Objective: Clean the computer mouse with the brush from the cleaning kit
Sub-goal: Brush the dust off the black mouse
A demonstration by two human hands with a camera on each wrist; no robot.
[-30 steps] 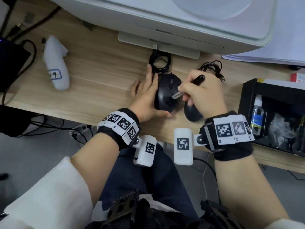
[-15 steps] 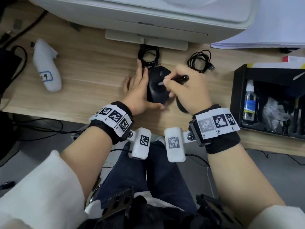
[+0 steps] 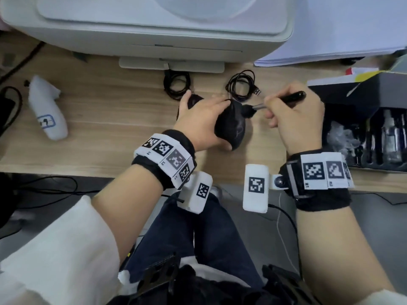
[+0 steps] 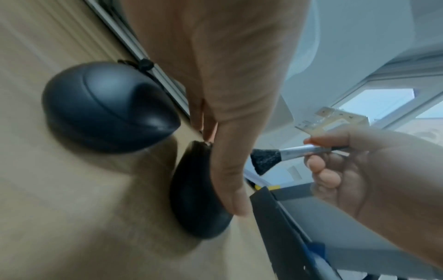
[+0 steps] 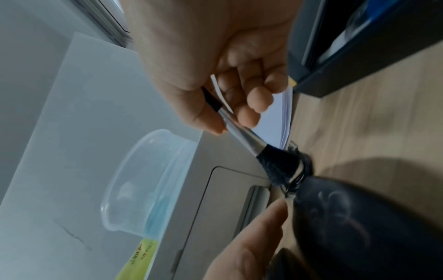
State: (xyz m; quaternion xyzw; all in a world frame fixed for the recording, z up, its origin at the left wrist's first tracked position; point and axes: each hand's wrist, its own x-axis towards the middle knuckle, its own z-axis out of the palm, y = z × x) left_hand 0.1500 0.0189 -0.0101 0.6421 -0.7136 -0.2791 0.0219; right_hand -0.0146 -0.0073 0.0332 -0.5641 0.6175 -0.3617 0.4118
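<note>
My left hand (image 3: 202,122) grips a black mouse (image 3: 232,128) on the wooden desk, thumb on its near end and fingers over its far end. My right hand (image 3: 295,115) holds the brush (image 3: 293,96) like a pen, pinching its silver ferrule (image 5: 242,134). The black bristles (image 3: 248,110) touch the far right side of the mouse (image 5: 359,217). In the left wrist view the thumb lies along the held mouse (image 4: 191,199) and the bristles (image 4: 266,161) show just past it. A second black mouse (image 3: 193,101) lies untouched behind my left hand.
The printer (image 3: 154,29) spans the back of the desk, with two cable coils (image 3: 242,84) before it. The open black kit box (image 3: 352,102) holding a spray bottle (image 3: 389,133) stands at the right. A white device (image 3: 47,111) lies far left. The desk's front edge (image 3: 66,170) runs under my wrists.
My left hand has left the mouse it steadied before and now grips the other mouse, to its right. The brush moved with my right hand onto this mouse.
</note>
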